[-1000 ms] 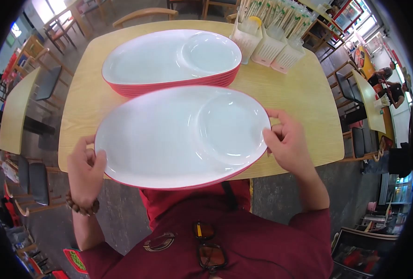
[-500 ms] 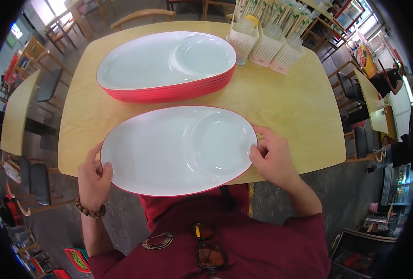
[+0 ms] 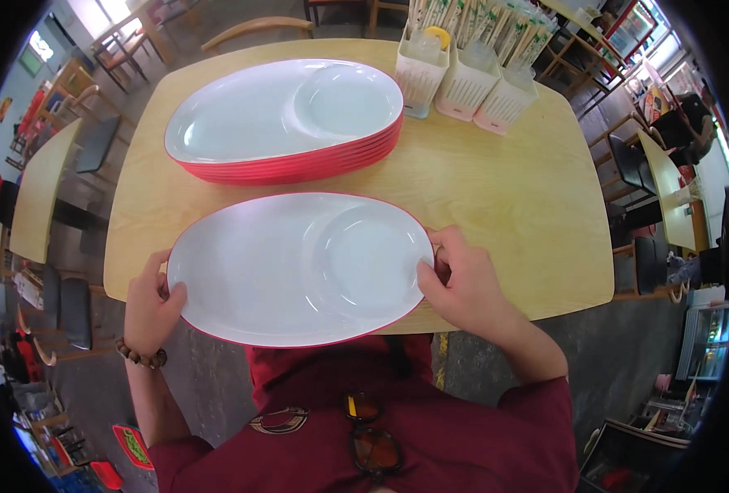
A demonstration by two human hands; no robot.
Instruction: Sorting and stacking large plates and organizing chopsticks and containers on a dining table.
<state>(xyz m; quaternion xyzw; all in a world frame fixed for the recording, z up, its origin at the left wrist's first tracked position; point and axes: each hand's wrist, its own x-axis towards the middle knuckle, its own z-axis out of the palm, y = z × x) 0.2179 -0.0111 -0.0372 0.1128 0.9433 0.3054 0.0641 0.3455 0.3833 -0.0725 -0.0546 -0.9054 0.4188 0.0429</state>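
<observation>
A white oval divided plate [image 3: 249, 271] with a thin red rim and a round section at its right end is held level between both my hands. My left hand [image 3: 154, 306] grips its left end, thumb on top. At the right end my right hand [image 3: 461, 275] pinches the rim, thumb over the round section and the other fingers partly hidden beneath. Just beyond lies a stack of matching plates [image 3: 241, 115] with red outer sides.
White slotted holders [image 3: 467, 82] with wrapped chopsticks stand at the back right of the wooden table [image 3: 528, 205]. Chairs [image 3: 257, 31] surround it, with other tables on both sides. A red tray [image 3: 133, 448] with something green is at the lower left.
Both hands and the held plate have shifted slightly left. The grip on each end stays the same, and the view has turned a little.
</observation>
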